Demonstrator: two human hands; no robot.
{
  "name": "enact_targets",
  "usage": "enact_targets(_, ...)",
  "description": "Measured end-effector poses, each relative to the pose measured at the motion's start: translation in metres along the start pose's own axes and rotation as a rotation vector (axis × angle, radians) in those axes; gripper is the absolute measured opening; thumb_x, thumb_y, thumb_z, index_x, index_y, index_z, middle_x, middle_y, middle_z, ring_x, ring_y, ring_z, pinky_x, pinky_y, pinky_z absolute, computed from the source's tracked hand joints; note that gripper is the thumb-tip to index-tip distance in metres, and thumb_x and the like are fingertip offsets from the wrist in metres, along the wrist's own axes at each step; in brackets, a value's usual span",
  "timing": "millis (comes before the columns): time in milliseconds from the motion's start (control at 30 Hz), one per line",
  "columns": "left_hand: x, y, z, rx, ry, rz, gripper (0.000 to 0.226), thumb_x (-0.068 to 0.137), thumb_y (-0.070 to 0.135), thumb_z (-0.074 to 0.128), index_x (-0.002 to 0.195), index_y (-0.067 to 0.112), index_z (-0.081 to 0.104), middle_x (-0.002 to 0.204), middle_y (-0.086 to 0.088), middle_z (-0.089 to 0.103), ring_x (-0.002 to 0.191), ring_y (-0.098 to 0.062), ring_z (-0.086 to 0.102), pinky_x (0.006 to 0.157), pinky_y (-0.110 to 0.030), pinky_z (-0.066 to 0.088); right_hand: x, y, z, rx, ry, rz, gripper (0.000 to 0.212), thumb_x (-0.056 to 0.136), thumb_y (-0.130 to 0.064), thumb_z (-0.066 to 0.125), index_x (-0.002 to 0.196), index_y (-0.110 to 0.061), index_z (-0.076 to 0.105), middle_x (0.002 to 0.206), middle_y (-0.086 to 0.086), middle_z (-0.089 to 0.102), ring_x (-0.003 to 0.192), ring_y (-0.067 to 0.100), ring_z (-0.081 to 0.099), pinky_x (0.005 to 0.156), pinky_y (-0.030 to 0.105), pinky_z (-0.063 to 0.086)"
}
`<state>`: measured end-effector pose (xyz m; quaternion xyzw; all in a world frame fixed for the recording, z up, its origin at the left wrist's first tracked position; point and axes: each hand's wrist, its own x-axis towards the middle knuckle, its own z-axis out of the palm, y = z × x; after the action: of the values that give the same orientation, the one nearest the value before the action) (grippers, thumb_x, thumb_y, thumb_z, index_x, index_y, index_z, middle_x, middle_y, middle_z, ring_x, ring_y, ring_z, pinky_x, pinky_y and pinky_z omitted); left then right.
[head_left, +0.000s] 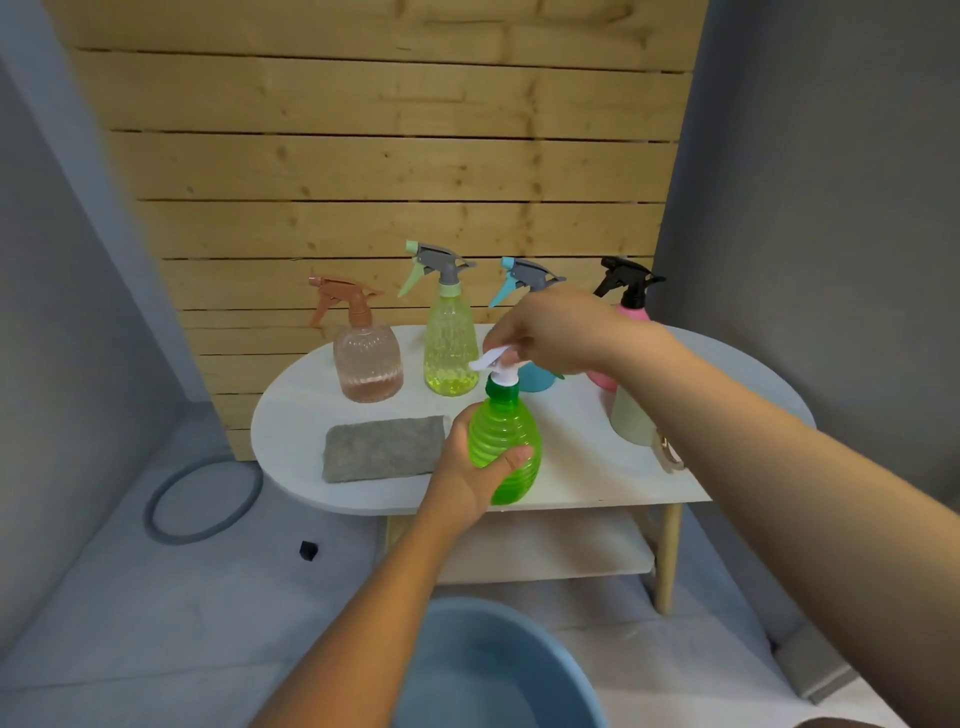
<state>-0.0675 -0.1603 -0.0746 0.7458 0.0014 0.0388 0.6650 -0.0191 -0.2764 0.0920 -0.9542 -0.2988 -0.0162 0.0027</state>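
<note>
A ribbed green spray bottle (506, 436) is held above the front of the white oval table (587, 478). My left hand (467, 467) grips its body from the left, thumb across the front. My right hand (550, 332) comes in from the right and its fingers curl round the bottle's white spray head (493, 364). Most of that head is hidden under the fingers.
Along the table's back stand a brown spray bottle (366, 353), a yellow-green one (449, 338), a blue one (530, 291) and a pink one (631, 296). A cream bottle (631, 415) stands at the right, a grey cloth (384, 449) lies front left. A blue basin (498, 670) sits on the floor below.
</note>
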Motion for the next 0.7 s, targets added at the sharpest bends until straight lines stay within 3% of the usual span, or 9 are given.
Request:
enact_targets(100,0.001,-0.002,0.0,-0.001,0.003,0.003,0.056,0.079,0.024,0.074,0.121,0.035,0.039,0.105,0.017,0.056,0.092,0.009,0.053,0.067,0.0,0.041,0.005,-0.003,-0.003,-0.041,-0.032,-0.03,0.028,0.09,-0.018,0.055,0.064,-0.029,0.055,0.06,-0.005,0.043,0.065,0.019,0.039,0.048,0.027,0.024)
enact_targets(233,0.002,-0.004,0.001,0.001,0.003,0.003,0.056,0.079,0.025,0.074,0.12,0.038,0.038,0.106,0.019,0.055,0.093,0.009,0.052,0.068,-0.003,0.042,0.005,0.001,0.0,-0.037,-0.092,-0.014,0.037,0.088,-0.022,0.057,0.054,-0.019,0.042,0.055,-0.001,0.035,0.061,0.021,0.034,0.05,0.03,0.024)
enact_targets(300,0.002,-0.005,0.002,-0.002,0.013,0.001,0.057,0.079,0.025,0.074,0.121,0.038,0.037,0.106,0.02,0.054,0.093,0.009,0.052,0.068,-0.003,0.041,0.004,-0.001,0.002,-0.019,-0.057,0.008,0.023,0.087,-0.02,0.054,0.065,-0.018,0.058,0.06,0.0,0.045,0.061,0.021,0.04,0.047,0.026,0.026)
enact_targets(333,0.003,-0.005,0.002,-0.003,0.019,0.0,0.057,0.079,0.025,0.075,0.121,0.037,0.038,0.105,0.019,0.054,0.093,0.009,0.052,0.068,-0.003,0.041,0.004,-0.004,0.004,0.002,-0.03,0.011,0.013,0.087,-0.019,0.052,0.084,-0.018,0.065,0.069,0.0,0.051,0.06,0.02,0.045,0.044,0.023,0.029)
enact_targets(367,0.003,-0.005,0.002,-0.006,0.024,0.001,0.058,0.079,0.023,0.075,0.121,0.036,0.038,0.105,0.019,0.055,0.092,0.009,0.052,0.068,-0.003,0.041,0.005,-0.007,0.006,0.04,-0.019,0.026,0.02,0.088,-0.018,0.051,0.102,-0.023,0.063,0.077,-0.002,0.054,0.055,0.018,0.051,0.04,0.019,0.031)
enact_targets(400,0.003,-0.005,0.002,-0.007,0.027,0.006,0.057,0.079,0.021,0.075,0.121,0.035,0.038,0.105,0.018,0.056,0.091,0.01,0.053,0.068,-0.002,0.041,0.005,-0.01,0.007,0.064,-0.016,0.027,0.025,0.088,-0.016,0.049,0.108,-0.026,0.06,0.08,-0.003,0.054,0.05,0.016,0.058,0.035,0.016,0.034)
enact_targets(500,0.003,-0.006,0.001,0.007,0.014,0.018,0.059,0.079,0.02,0.075,0.123,0.034,0.039,0.108,0.015,0.056,0.093,0.007,0.053,0.07,-0.001,0.04,0.011,-0.016,0.008,0.132,-0.078,0.072,0.02,0.087,-0.012,0.046,0.094,-0.012,0.065,0.08,0.006,0.068,0.045,0.014,0.065,0.032,0.012,0.038)
enact_targets(633,0.003,-0.007,0.002,0.006,0.016,0.017,0.065,0.078,0.023,0.075,0.13,0.032,0.037,0.122,0.005,0.054,0.11,-0.011,0.051,0.089,-0.021,0.037,0.014,-0.011,-0.009,0.364,-0.384,0.165,0.038,0.095,-0.029,0.043,0.091,-0.001,0.068,0.083,0.008,0.074,0.056,0.01,0.068,0.058,0.018,0.054)
enact_targets(700,0.004,-0.007,0.002,0.0,0.024,0.016,0.062,0.079,0.021,0.075,0.126,0.033,0.038,0.122,0.002,0.054,0.11,-0.013,0.052,0.088,-0.021,0.037,0.013,-0.008,-0.012,0.433,-0.505,0.132,0.041,0.098,-0.031,0.041,0.096,0.001,0.066,0.094,0.009,0.073,0.068,0.01,0.068,0.066,0.019,0.055)
